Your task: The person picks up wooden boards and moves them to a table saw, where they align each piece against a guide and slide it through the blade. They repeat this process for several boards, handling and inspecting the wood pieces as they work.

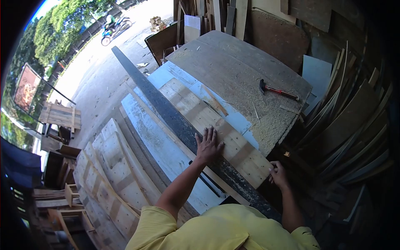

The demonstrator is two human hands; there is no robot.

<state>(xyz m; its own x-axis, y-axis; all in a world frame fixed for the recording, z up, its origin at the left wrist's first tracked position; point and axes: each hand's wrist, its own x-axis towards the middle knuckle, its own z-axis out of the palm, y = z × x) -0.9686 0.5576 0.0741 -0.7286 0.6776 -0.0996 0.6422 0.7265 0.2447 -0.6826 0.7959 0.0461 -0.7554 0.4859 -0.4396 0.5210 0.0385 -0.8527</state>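
Observation:
A pale wooden board [198,112] with darker bands and small holes lies on the worktable, along a long dark straight beam [166,108]. My left hand [209,146] presses flat with spread fingers on the board, its palm near the edge of the beam. At the board's near right corner, my right hand [278,174] has its fingers curled around the end; part of the grip is hidden. Beneath the board a bluish-white panel [146,125] shows, and a thin wood offcut [216,101] lies beside it.
A hammer [278,90] with a red and black handle lies on the sawdust-covered tabletop [246,71]. More wooden boards [112,154] are stacked at left. Panels and strips [354,121] lean at right. A motorcycle [117,29] with a rider is on the road outside.

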